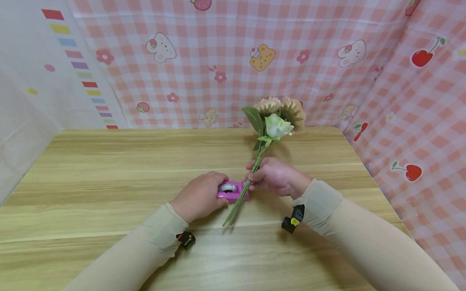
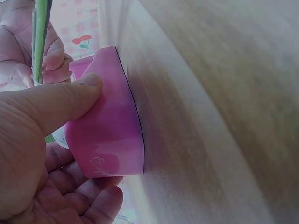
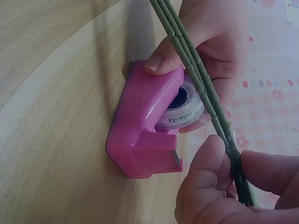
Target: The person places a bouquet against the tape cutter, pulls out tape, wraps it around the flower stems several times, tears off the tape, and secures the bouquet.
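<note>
On the table, my left hand (image 1: 199,197) grips a pink tape dispenser (image 3: 133,121), its thumb across one side and its fingers at the other. A roll of clear tape (image 3: 175,116) sits inside, and the toothed cutter (image 3: 176,158) faces my right hand (image 1: 275,176). Between thumb and fingers, my right hand pinches a small bunch of artificial flowers by its green stems (image 3: 202,79). A pale green-white rose (image 1: 278,127) and beige blooms (image 1: 294,113) lean away to the upper right. The lower stems cross over the dispenser in the head view.
A wood-grain table (image 1: 109,173) lies under both hands. Pink checked cloth (image 1: 204,48) with cartoon prints hangs along the back and right. White cloth (image 1: 32,109) with coloured bars hangs on the left. Each wrist wears a small black camera (image 1: 290,224).
</note>
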Tool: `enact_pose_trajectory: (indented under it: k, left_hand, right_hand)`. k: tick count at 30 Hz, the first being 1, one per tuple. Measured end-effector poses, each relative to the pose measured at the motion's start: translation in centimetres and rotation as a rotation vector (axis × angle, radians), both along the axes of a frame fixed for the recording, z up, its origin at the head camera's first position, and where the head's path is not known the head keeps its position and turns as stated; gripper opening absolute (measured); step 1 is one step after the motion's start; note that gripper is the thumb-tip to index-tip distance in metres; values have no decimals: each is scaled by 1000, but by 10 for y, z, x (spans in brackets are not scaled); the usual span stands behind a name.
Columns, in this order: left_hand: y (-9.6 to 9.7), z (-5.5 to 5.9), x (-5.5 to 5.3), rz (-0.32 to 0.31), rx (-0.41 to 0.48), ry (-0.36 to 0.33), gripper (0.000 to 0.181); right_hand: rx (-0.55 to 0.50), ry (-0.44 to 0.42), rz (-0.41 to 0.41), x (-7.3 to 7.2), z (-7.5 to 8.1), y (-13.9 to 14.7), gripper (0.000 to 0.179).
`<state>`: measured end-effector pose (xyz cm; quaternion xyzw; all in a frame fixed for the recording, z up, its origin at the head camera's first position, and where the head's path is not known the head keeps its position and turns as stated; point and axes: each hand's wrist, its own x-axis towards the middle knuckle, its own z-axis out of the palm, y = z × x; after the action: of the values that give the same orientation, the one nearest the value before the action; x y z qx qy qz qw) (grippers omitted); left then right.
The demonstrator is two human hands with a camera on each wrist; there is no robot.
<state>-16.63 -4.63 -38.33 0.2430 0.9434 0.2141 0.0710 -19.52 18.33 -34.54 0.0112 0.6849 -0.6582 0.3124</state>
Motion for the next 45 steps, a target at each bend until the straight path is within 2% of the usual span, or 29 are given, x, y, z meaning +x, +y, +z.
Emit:
enact_pose_trajectory:
  k: [4,12,23,35,45]
  left_hand:
    - [0,1,1,4,-2,-6,62]
    - [0,1,1,9,-3,-6,62]
    - [0,0,0,6,4,-4,62]
    - [0,3,1,8,7,-13,62]
    - [1,4,2,14,19,-24,62]
  right_hand:
    - [1,7,-9,-1,-2,0,37]
    - [77,44,-27,-1,-3,1,32]
    - [11,-52,-8,-2,1,1,30]
    - [16,-60,-3,-2,2,3,27]
    - [-11,-115,-26,-4,3,1,15]
